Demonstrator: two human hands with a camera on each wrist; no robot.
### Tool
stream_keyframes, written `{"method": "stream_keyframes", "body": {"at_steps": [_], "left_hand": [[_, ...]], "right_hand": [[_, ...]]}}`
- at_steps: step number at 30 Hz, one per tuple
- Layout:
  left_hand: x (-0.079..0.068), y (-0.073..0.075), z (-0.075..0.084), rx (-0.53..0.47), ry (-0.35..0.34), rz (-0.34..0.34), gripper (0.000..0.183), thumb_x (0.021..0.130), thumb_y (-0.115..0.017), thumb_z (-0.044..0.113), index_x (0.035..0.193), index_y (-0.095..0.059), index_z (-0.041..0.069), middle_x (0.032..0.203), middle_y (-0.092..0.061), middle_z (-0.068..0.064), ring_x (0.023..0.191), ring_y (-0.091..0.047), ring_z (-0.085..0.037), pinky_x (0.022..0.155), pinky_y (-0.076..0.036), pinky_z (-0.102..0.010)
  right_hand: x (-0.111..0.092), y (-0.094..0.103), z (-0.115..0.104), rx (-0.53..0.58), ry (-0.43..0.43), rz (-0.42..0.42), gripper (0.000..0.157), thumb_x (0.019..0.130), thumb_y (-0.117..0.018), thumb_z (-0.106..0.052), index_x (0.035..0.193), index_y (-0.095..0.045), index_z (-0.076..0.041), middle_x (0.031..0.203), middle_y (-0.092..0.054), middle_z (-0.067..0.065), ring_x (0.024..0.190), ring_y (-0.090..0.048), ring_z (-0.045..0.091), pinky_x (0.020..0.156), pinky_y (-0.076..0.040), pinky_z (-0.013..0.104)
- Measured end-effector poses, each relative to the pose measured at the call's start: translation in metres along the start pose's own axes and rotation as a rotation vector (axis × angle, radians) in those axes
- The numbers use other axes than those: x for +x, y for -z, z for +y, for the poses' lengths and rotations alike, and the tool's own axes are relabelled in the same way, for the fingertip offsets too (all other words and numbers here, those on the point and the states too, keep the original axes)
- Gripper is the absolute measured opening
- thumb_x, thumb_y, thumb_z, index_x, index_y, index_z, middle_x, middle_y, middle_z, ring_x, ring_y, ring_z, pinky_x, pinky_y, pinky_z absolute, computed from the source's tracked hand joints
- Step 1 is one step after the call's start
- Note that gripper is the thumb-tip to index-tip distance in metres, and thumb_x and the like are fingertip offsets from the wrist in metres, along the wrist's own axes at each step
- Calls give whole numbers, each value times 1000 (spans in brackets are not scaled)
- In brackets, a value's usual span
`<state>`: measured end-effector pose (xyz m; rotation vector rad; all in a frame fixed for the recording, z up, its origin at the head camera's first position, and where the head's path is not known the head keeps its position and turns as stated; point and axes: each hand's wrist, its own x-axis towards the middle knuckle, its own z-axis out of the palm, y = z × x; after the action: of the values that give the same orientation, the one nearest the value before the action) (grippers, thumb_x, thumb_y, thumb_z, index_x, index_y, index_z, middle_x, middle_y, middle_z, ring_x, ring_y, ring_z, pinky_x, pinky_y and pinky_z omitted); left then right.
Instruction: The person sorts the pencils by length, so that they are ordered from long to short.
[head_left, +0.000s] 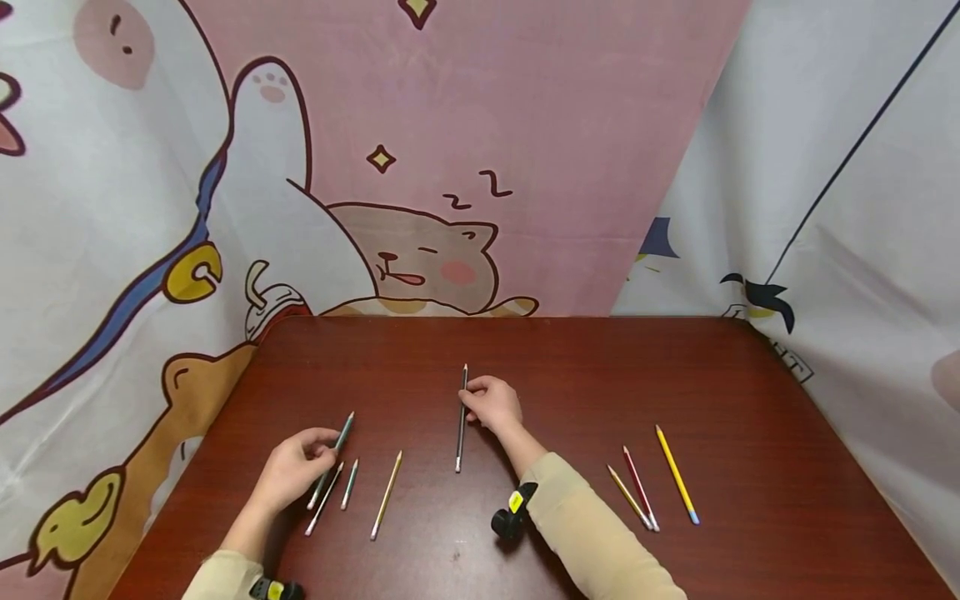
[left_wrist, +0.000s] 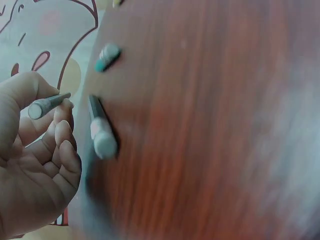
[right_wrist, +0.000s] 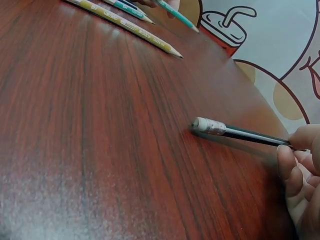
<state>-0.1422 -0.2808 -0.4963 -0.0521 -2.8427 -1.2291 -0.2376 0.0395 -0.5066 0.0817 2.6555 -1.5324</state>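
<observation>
In the head view, my left hand (head_left: pixel 291 468) pinches a teal pencil (head_left: pixel 345 432) between thumb and fingers, its tip slanting up and away. The left wrist view shows the end of this pencil (left_wrist: pixel 44 106) in the fingers. Just beside it on the table lie a dark pencil with a white end (head_left: pixel 324 500) and a short teal pencil (head_left: pixel 350 483). Near the table's middle, my right hand (head_left: pixel 495 402) pinches a black pencil (head_left: pixel 460 437), tip pointing away. Its white eraser end (right_wrist: pixel 207 125) sits close to the tabletop; whether it touches, I cannot tell.
A gold-yellow pencil (head_left: pixel 387 495) lies between the hands. Towards the right of the brown table (head_left: pixel 570 358) are a short yellow pencil (head_left: pixel 628 497), a red pencil (head_left: pixel 638 483) and a yellow pencil with a blue end (head_left: pixel 677 475). A cartoon-printed cloth (head_left: pixel 570 167) hangs behind the table.
</observation>
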Motion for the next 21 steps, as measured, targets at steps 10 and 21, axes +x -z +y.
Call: {"method": "stream_keyframes", "body": {"at_steps": [10,21], "left_hand": [[-5,-8,16,-23,-56,28,26,81,-67,1,106,-71,6,75,-61,4,67,-54,-9,61,-42,-25],[-7,-17,30,-70,-52,34,27,81,-68,1,106,-72,9,75,-61,4,67,-56,-8,62,-43,-24]], "right_hand": [[4,-6,-4,-34,-28,23,21,87,-72,-26,102,-73,-11,71,-70,-5,48,-60,8,45,-46,25],[4,-11,-11,24,-13,33,18,88,-73,-19,99,-72,-5,71,-70,0,47,-62,9,48,-51,25]]}}
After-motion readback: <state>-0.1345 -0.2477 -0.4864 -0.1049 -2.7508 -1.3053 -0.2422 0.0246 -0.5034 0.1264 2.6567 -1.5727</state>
